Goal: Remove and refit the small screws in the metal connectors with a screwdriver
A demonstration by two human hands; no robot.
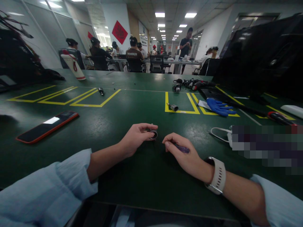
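A small metal ring [155, 135] is above the green table [99, 129], its round opening turned toward the viewer; whether it also touches the surface cannot be told. The left hand [138, 138] comes in from the ring's left, thumb and fingers pinched on it. Just right of the ring and slightly nearer the viewer, the right hand [181, 153] is closed around a purple-handled tool [183, 148], its fingertips near the ring; the tool's tip is too dark to make out. The two hands are apart, with a narrow gap between them. A pale-strapped watch [217, 176] circles the right wrist.

Beyond the ring and to its right, a metal cylindrical part [173, 107] lies at a corner of yellow tape [182, 112]. Farther right of the ring are a blue glove [219, 107] and, nearer the viewer than the glove, a white looped cord [217, 133]. A heap of dark tools [189, 84] lies well past the ring, behind the cylindrical part. Well left of the ring is a phone [48, 126] with a red-orange edge; beyond the phone, a small dark part [101, 91] lies by more tape, and a white container [74, 66] leans near the far edge. Several people sit far behind the ring, and one person [186, 44] stands.
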